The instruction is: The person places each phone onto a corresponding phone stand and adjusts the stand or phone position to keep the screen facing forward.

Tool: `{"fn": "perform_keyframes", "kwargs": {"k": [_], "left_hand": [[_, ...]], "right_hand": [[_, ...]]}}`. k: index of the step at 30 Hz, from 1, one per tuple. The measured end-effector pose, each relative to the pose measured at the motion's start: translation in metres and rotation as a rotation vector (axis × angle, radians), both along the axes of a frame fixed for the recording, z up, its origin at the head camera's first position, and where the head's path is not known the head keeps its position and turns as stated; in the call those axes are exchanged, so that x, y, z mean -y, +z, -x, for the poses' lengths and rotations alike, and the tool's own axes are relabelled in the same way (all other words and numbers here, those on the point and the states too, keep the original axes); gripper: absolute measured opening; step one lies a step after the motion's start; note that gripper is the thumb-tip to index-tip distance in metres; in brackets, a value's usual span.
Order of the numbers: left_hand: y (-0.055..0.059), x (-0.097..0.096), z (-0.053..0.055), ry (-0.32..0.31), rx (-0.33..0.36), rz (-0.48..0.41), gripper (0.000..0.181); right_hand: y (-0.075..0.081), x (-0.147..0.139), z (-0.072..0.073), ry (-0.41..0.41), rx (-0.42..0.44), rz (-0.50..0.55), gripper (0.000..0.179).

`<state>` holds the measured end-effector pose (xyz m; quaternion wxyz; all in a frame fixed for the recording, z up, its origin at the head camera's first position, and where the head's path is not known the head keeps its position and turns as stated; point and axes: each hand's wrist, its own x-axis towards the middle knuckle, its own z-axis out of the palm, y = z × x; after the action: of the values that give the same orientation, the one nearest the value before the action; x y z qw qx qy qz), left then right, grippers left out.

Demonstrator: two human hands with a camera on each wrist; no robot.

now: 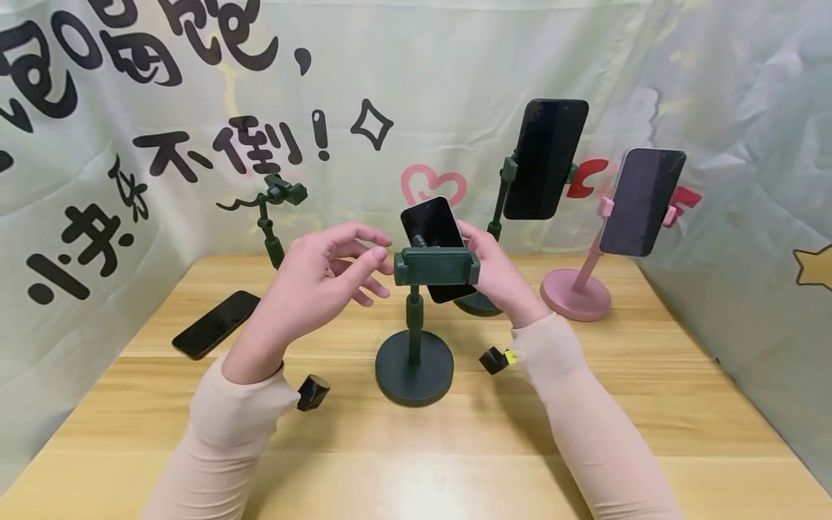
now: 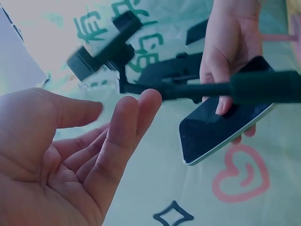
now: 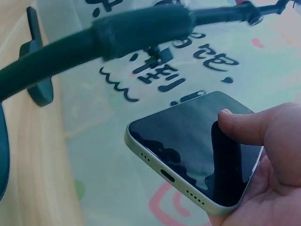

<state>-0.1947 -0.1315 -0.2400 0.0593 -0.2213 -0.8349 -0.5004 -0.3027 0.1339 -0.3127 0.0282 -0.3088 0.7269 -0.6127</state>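
A dark green phone stand (image 1: 414, 368) stands upright on the wooden table, its clamp (image 1: 437, 267) on top holding no phone. Behind that clamp, my right hand (image 1: 497, 278) grips a smartphone (image 1: 432, 222) with a black screen and a pale edge. In the right wrist view the thumb lies on the screen of the smartphone (image 3: 183, 146) and the fingers wrap behind it. My left hand (image 1: 331, 271) hovers just left of the clamp, thumb and fingers loosely bent with nothing between them. The stand's clamp (image 2: 106, 47) shows beyond its fingertips in the left wrist view.
At the back right, a second green stand (image 1: 495, 230) holds a large black phone (image 1: 547, 159), and a pink stand (image 1: 575, 295) holds another phone (image 1: 642, 202). On the left are a black phone (image 1: 217, 324) lying flat and a third green stand (image 1: 273, 249). A printed curtain (image 1: 364, 58) hangs behind.
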Motion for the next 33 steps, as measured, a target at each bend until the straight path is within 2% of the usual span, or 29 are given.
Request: {"fn": "perform_keyframes", "kwargs": {"k": [8,14,19,22,28,33], "left_hand": [[0.003,-0.001,-0.015,-0.065,-0.067,-0.028,0.021],[0.002,-0.006,-0.019,-0.13,-0.096,-0.032,0.028],[0.0,-0.008,-0.019,-0.127,-0.105,-0.038,0.032],[-0.001,-0.01,-0.019,-0.121,-0.11,-0.047,0.032],[-0.002,-0.016,-0.019,-0.123,-0.123,-0.081,0.03],[-0.003,-0.02,-0.017,-0.131,-0.132,-0.088,0.029]], "right_hand": [[0.018,0.008,-0.012,-0.006,0.065,0.1,0.044],[0.029,0.004,-0.02,-0.041,0.013,0.159,0.048],[0.036,0.0,-0.025,-0.069,-0.048,0.15,0.056],[0.04,-0.003,-0.029,-0.067,-0.056,0.177,0.054],[0.05,-0.012,-0.037,-0.055,-0.057,0.287,0.055],[0.057,-0.021,-0.045,-0.085,-0.056,0.399,0.054]]}}
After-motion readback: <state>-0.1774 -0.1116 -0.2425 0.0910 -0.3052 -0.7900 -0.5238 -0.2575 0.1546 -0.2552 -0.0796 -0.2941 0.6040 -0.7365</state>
